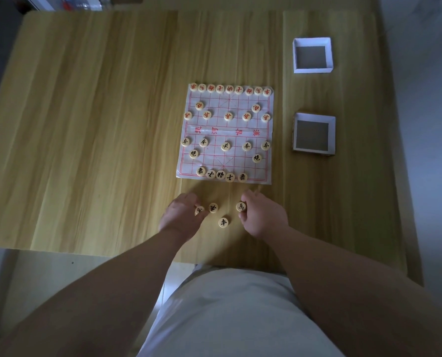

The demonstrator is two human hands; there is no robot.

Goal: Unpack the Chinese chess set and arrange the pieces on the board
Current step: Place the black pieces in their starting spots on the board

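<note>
The paper chess board (216,131) lies on the wooden table (98,124). Red-lettered pieces (228,116) fill its far half, and black-lettered pieces (225,146) stand on the near half, several of them in the nearest row. Just in front of the board, my left hand (181,215) pinches a black-lettered piece (199,210). My right hand (259,215) pinches another black-lettered piece (241,206). Two loose black-lettered pieces lie between the hands, one chariot piece (213,207) next to my left hand and one chariot piece (223,222) nearer to me.
Two open white box halves stand to the right of the board, a far box half (312,70) and a near box half (314,150); both look empty. The table's near edge runs just below my wrists.
</note>
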